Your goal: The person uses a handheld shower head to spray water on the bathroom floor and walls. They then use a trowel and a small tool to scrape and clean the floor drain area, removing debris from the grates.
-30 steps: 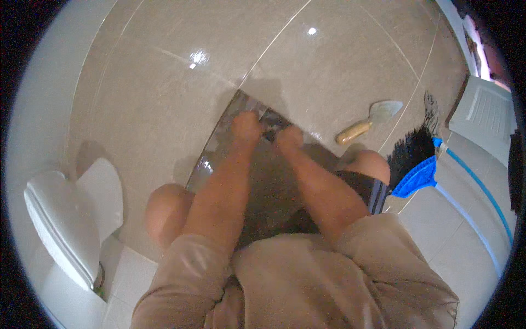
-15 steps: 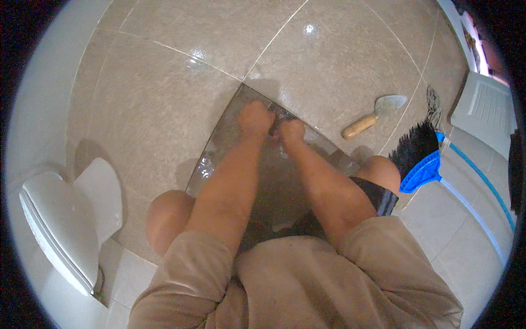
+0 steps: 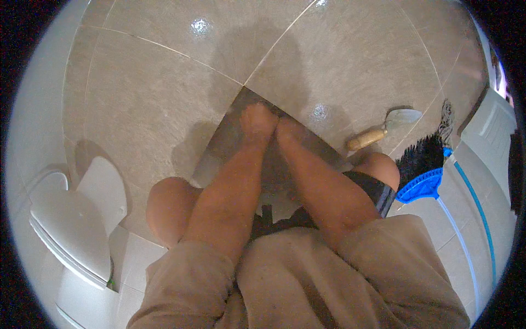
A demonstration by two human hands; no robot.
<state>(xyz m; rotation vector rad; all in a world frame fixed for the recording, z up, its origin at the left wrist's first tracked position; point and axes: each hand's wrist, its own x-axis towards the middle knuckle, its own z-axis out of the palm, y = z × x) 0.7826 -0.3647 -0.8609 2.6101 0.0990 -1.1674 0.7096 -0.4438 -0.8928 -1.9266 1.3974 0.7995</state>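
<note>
Both my arms reach forward between my bent knees to a dark, wet-looking square section of floor [image 3: 227, 145], whose far corner meets the crossing of the tile joints. My left hand [image 3: 258, 119] is closed, knuckles up, low over that section near its far corner. Right beside it, touching or nearly so, my right hand [image 3: 287, 130] is curled with its fingertips turned down and inward. Whatever the fingers hold, if anything, is hidden beneath the hands. A trowel [image 3: 402, 118] with a wooden handle lies on the tiles to the right, beyond my right knee.
A white toilet [image 3: 71, 225] with a raised lid stands at the left. On the right lie a blue broom [image 3: 422, 185] with black bristles and a mop [image 3: 446, 118] with a teal handle. A pale ribbed panel [image 3: 490, 118] stands at the far right. Beige tiles [image 3: 148, 93] surround the dark section.
My hands have drawn together, closing the gap between them. The view has shifted slightly, and a shadow now falls on the tiles ahead. The trowel still lies on the floor.
</note>
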